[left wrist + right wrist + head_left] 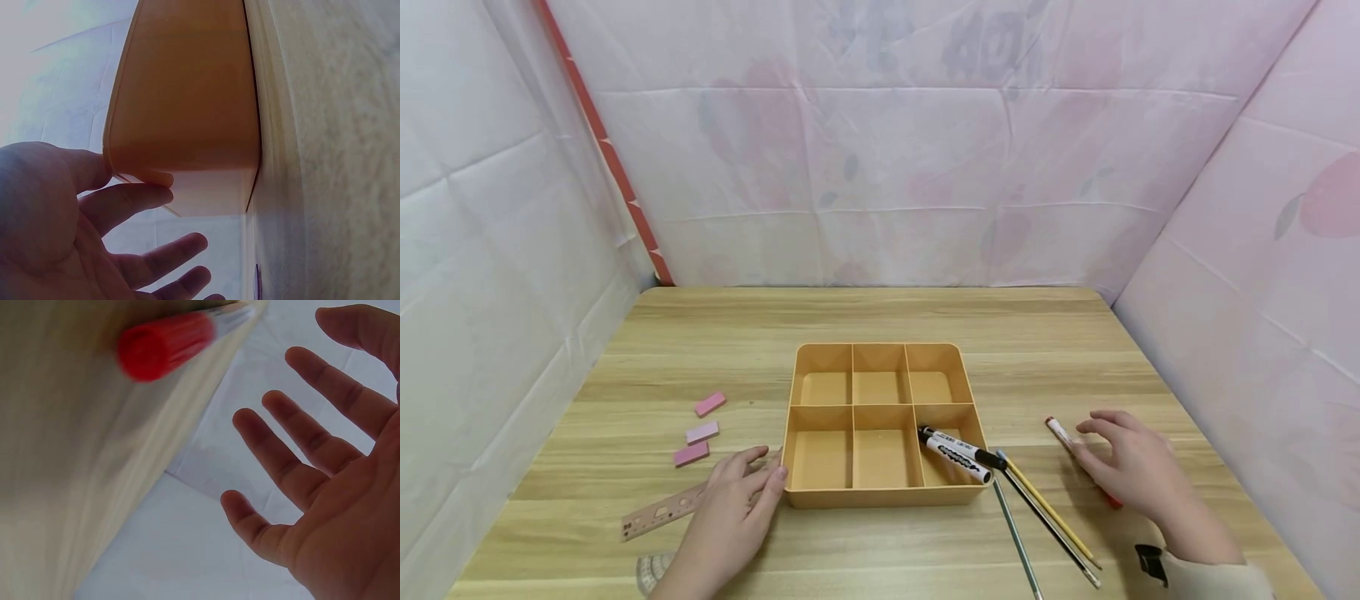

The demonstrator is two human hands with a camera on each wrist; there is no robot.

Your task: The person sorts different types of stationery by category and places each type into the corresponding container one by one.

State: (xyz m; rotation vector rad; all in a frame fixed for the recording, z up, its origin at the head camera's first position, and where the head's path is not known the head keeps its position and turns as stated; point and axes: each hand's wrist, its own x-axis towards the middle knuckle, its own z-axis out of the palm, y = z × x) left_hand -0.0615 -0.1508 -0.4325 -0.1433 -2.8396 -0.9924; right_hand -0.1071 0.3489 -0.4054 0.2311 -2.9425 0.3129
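A tan box (887, 497) with six compartments stands on the table. My left hand (730, 508) is at its near left corner, thumb at the rim and index finger (134, 199) against the outer wall; the other fingers spread loosely. Two black-and-white markers (957, 460) lean out of the box's near right compartment. To the right, my right hand (1131, 467) hovers over a marker with a red cap (165, 347), which lies on the table. Fingers spread and slightly bent, this hand holds nothing, and a gap separates it from the marker in the right wrist view.
Several slim pencils (1052, 512) lie right of the box, near its front corner. Three pink and lilac erasers (702, 432) are on the left. A ruler (662, 514) and a protractor (653, 571) are partly under the left hand. Fabric walls (880, 183) enclose the table.
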